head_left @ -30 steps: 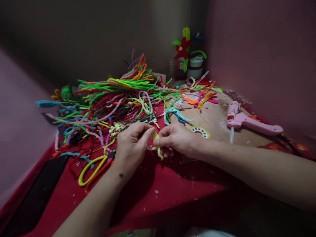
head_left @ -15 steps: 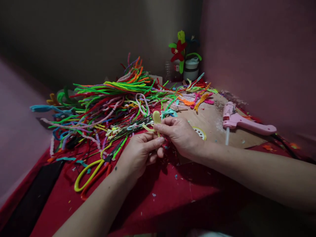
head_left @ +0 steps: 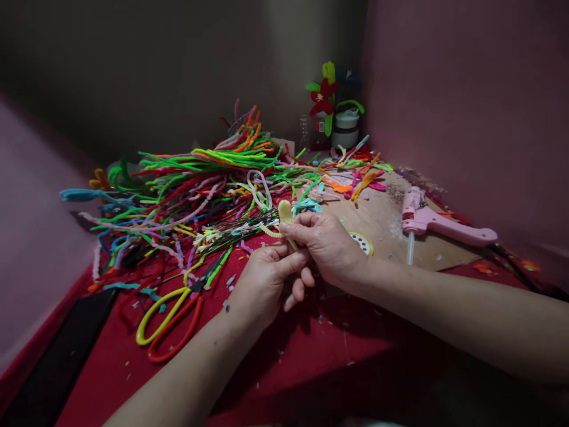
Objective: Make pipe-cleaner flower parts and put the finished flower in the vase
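Note:
A pale yellow pipe cleaner, folded into a narrow petal-like loop, stands upright between my hands. My right hand pinches it just below the loop with thumb and forefinger. Lower down, my left hand has its thumb and forefinger closed on the lower end, its other fingers curled. A loose yellow tail of the pipe cleaner sticks out to the left. Just behind lies a bunch of dark stems with pale tips. Scissors with one yellow and one red handle rest beside my left forearm.
A large heap of coloured pipe cleaners covers the back left. On the right, a pink glue gun rests on a brown board. A red flower and a lidded cup stand in the back corner.
My left hand has shifted right and closer to my right hand, its fingers curling below. More of the scissors shows. The yellow pipe cleaner stays in both hands.

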